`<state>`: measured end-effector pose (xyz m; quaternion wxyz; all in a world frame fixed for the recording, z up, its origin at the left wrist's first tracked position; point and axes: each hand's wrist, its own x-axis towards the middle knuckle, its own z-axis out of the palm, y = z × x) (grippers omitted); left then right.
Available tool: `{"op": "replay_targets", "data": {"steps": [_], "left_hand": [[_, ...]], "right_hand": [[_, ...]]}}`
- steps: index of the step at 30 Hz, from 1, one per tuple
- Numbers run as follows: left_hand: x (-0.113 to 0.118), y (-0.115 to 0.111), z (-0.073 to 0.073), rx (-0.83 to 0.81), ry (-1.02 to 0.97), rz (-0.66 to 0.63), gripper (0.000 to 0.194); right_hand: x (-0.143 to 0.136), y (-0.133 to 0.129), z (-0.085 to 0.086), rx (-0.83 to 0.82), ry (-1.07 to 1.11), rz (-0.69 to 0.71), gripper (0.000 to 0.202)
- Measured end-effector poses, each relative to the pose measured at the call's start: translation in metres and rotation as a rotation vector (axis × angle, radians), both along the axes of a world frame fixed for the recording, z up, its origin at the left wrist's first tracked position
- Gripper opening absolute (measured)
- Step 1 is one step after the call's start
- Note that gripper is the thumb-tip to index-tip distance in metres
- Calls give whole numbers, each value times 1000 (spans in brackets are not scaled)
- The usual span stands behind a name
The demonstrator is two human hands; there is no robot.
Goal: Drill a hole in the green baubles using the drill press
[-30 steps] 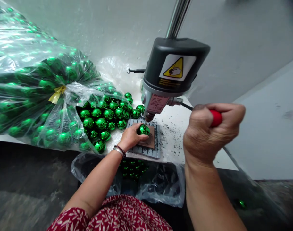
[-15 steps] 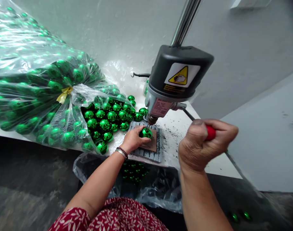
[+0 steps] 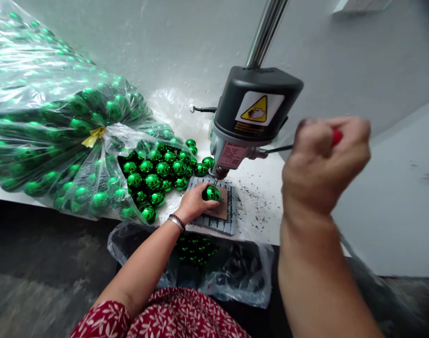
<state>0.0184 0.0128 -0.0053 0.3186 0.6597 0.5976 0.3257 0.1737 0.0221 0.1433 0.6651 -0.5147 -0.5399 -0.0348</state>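
Observation:
My left hand (image 3: 195,203) grips a shiny green ball (image 3: 213,193) between thumb and fingers, on a brown square pad (image 3: 221,209) lying on a grey ridged plate (image 3: 230,220). Directly above the ball is the thin bit of a drill press (image 3: 258,105); whether it touches the ball I cannot tell. My right hand (image 3: 323,162), blurred, is closed round the red knob (image 3: 337,136) of the drill's lever, to the right of the machine.
A large clear bag (image 3: 52,141) full of green balls fills the left, with loose balls (image 3: 163,169) at its mouth. Dark shavings dot the white table (image 3: 260,188). Below its front edge, a plastic-lined container (image 3: 235,288) holds more green balls.
My right hand has risen and moved right with the red knob, swinging the lever up. My left hand still holds the ball on the pad. The view has shifted slightly.

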Motion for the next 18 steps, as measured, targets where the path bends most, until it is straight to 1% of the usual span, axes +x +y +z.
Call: {"op": "replay_targets", "data": {"steps": [2,4,6,10,11,12,13,14,15,16,18], "left_hand": [[-1,-8,3,25,-24,-7,54],[-4,-21,6,40,-30,-16,54],[-10,-38,11,24,0,-67,58],[-24,-72,15,-95,97,-321,69],[-28,-79,16,-117,108,-356,71],[-33,-84,16,-122,116,-361,72],[-38,-89,16,-108,130,-335,71],[-44,-92,17,-79,160,-279,67],[-51,-95,19,-39,213,-194,62],[-58,-98,22,5,293,-86,55],[-71,-102,29,29,527,184,41]], "right_hand": [[1,11,23,-146,43,11,23],[1,17,33,-210,56,-13,26],[2,20,34,-209,43,-25,27],[4,20,26,-170,12,-21,25],[4,20,26,-169,9,-17,23],[4,20,26,-168,6,-13,22],[4,20,26,-167,3,-8,22],[3,19,26,-168,0,-3,22],[3,19,27,-171,0,0,23],[3,19,28,-173,2,1,23],[1,19,29,-172,9,5,24]]}}
